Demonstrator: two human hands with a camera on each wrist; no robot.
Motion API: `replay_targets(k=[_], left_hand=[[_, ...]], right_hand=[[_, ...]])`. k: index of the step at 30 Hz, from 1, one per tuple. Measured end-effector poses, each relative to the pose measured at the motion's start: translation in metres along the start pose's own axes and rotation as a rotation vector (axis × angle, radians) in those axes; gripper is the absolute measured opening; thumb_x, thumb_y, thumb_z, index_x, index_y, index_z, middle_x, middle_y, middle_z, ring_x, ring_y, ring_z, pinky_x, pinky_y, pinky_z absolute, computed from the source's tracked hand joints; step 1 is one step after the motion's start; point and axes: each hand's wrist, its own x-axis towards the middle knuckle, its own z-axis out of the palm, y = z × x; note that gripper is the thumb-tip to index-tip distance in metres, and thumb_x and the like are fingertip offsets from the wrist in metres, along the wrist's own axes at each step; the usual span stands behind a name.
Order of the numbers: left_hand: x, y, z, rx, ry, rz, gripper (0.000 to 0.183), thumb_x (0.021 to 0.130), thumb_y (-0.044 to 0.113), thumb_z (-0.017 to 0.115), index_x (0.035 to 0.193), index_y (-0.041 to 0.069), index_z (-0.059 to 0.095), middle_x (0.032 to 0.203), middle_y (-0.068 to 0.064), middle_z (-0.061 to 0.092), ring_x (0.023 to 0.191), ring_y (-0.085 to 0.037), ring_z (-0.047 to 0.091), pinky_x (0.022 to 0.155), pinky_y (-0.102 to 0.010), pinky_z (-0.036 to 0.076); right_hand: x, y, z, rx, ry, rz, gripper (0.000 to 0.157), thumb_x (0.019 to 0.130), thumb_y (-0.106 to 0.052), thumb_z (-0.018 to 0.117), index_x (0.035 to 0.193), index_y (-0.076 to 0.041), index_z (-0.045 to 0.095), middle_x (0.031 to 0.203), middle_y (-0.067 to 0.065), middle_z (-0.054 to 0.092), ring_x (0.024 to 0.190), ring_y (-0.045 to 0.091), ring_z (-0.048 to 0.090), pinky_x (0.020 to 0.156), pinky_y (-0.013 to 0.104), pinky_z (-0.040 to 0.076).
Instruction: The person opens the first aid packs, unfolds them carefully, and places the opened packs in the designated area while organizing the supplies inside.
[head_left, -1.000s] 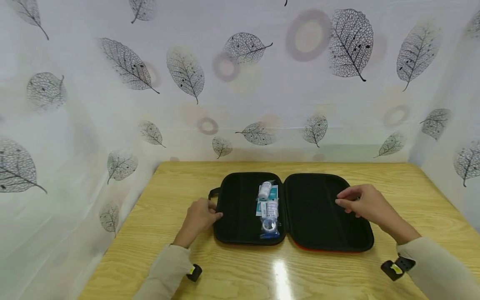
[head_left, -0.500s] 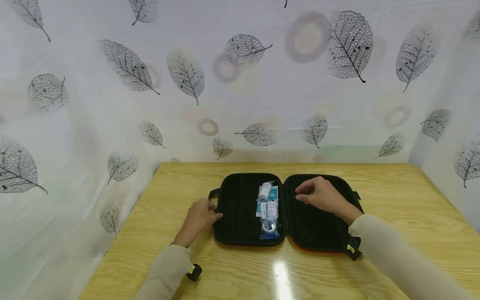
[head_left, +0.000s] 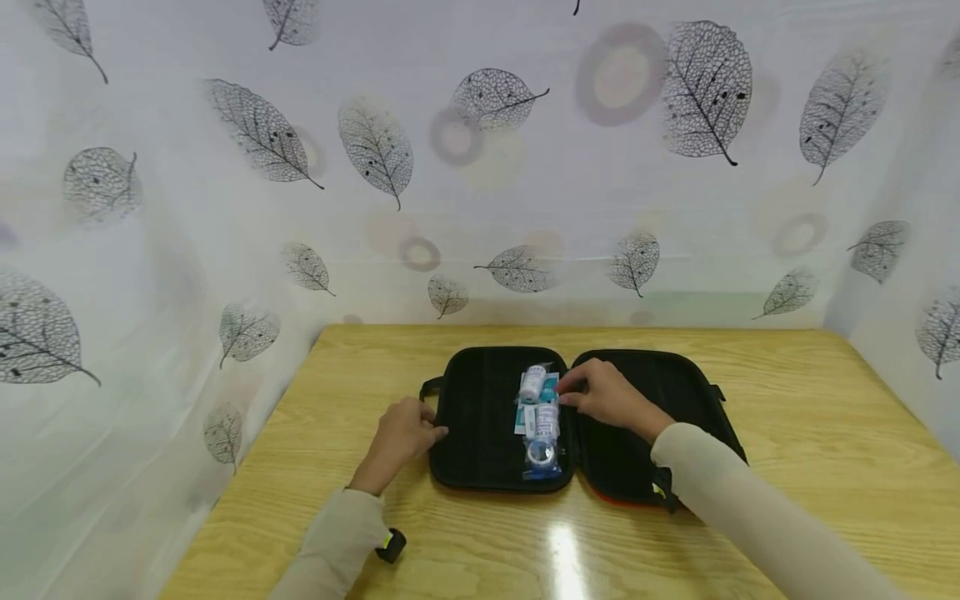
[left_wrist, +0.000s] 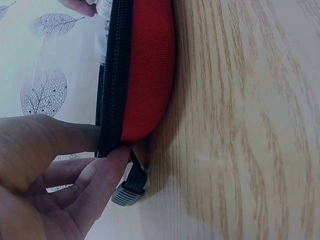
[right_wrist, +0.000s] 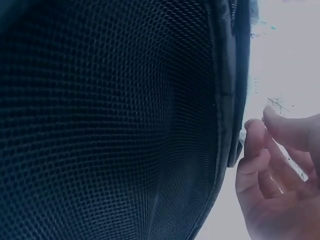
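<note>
An unzipped case lies spread flat on the table, black inside (head_left: 463,425) and red outside (left_wrist: 149,75). My left hand (head_left: 401,435) pinches its left rim between thumb and fingers, close to the strap (left_wrist: 132,184). Packaged supplies lie along the inner side of the left half: a white bottle (head_left: 532,383), another white bottle (head_left: 546,422), a teal-and-white packet (head_left: 550,386) and a clear bag with a white ring (head_left: 541,455). At the packet's right edge are the fingertips of my right hand (head_left: 609,397), loosely bent; whether they touch it I cannot tell.
Below my right forearm is the case's right half, lined with black mesh (right_wrist: 110,125). The wooden table (head_left: 465,550) runs back to a white leaf-print curtain (head_left: 510,192), which also hangs at both sides.
My right hand has travelled left across the case's right half to the packaged supplies. My left hand keeps its hold on the left rim.
</note>
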Motion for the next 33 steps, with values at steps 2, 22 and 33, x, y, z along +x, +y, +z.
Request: replay_targets(k=[2, 22, 33], left_hand=[[0.000, 0.000, 0.001, 0.006, -0.004, -0.002, 0.022, 0.086, 0.014, 0.082, 0.100, -0.003, 0.077, 0.085, -0.007, 0.074, 0.069, -0.014, 0.065, 0.065, -0.034, 0.056], [0.001, 0.000, 0.002, 0.015, -0.004, -0.022, 0.021, 0.086, 0.015, 0.082, 0.099, -0.001, 0.078, 0.080, -0.003, 0.073, 0.068, -0.013, 0.065, 0.067, -0.035, 0.056], [-0.001, 0.001, 0.001, 0.015, -0.003, -0.002, 0.016, 0.086, 0.013, 0.081, 0.095, -0.001, 0.078, 0.075, -0.002, 0.071, 0.063, -0.013, 0.061, 0.060, -0.031, 0.053]], right_hand=[[0.002, 0.000, 0.002, -0.030, -0.001, -0.006, 0.014, 0.093, -0.003, 0.071, 0.105, -0.001, 0.078, 0.104, 0.010, 0.073, 0.080, 0.014, 0.067, 0.069, 0.033, 0.057], [0.004, 0.001, 0.007, -0.102, -0.016, -0.074, 0.015, 0.093, 0.003, 0.066, 0.086, -0.007, 0.074, 0.083, -0.002, 0.071, 0.076, 0.011, 0.063, 0.074, 0.037, 0.056], [0.001, 0.007, -0.011, -0.101, 0.075, -0.023, 0.013, 0.093, 0.002, 0.066, 0.088, -0.007, 0.073, 0.085, 0.001, 0.071, 0.074, 0.015, 0.060, 0.071, 0.037, 0.051]])
